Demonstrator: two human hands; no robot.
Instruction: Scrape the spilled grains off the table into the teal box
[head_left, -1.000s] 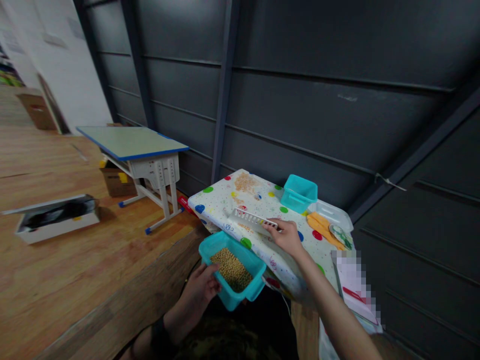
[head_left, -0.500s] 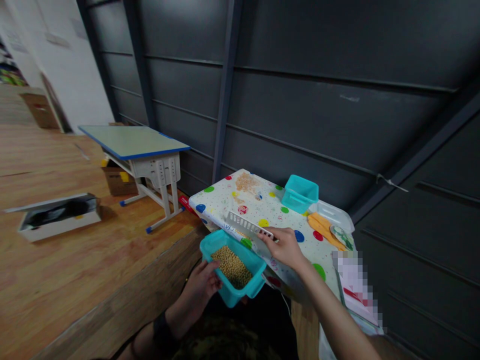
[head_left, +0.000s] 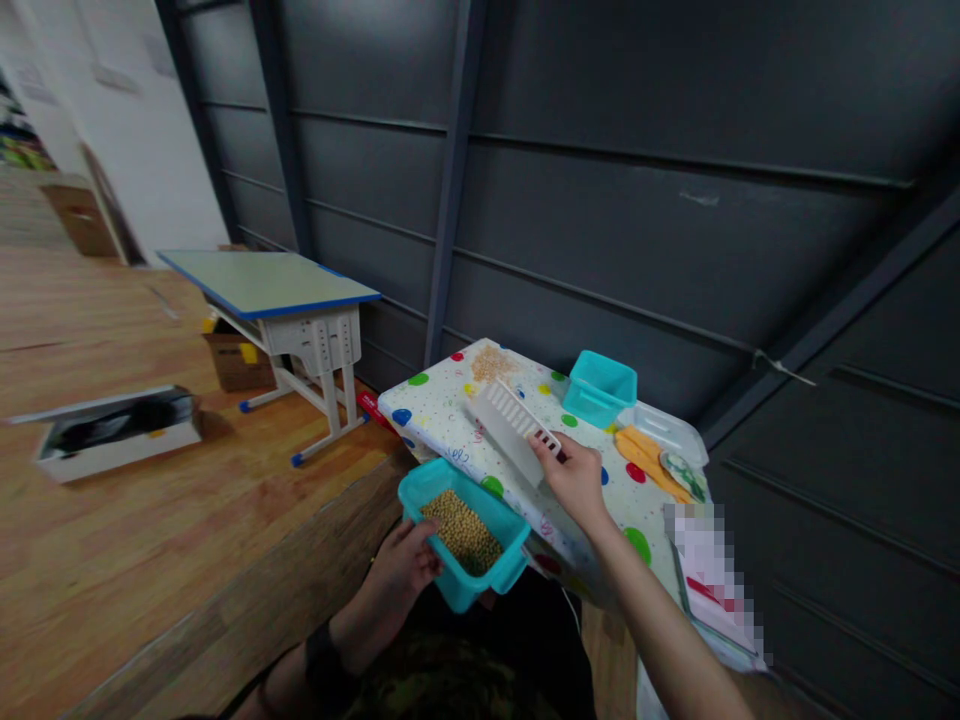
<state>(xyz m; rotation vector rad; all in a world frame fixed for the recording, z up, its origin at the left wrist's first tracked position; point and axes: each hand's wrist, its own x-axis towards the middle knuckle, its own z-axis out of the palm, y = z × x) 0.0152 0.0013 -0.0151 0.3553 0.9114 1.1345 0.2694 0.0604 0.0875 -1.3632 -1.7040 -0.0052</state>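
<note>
My left hand [head_left: 401, 572] is closed on the near-left rim of a teal plastic box [head_left: 459, 592], its thumb over the edge. Yellow soybeans [head_left: 456, 522] fill the bottom of the box, with some greenish ones toward the near right end. The box is held just off the table's near edge, over my lap. Between the thumb and fingers of my right hand [head_left: 576, 487] is a white slotted plastic piece [head_left: 510, 425], tilted above the tabletop. A loose pile of pale tan grains [head_left: 491, 363] lies at the table's far left corner, beyond the white piece.
The table has a dotted cloth [head_left: 442, 405]. At its back stand a second teal box [head_left: 602, 385] and a clear lid [head_left: 671, 432], with an orange cloth [head_left: 649, 462] nearby. A dark panelled wall [head_left: 600, 210] rises behind. To the left is a school desk [head_left: 262, 282].
My right hand has lifted the white slotted piece from the table's near edge, up and over the tabletop, and turned it to show more of its face. My left hand and the box stay almost still.
</note>
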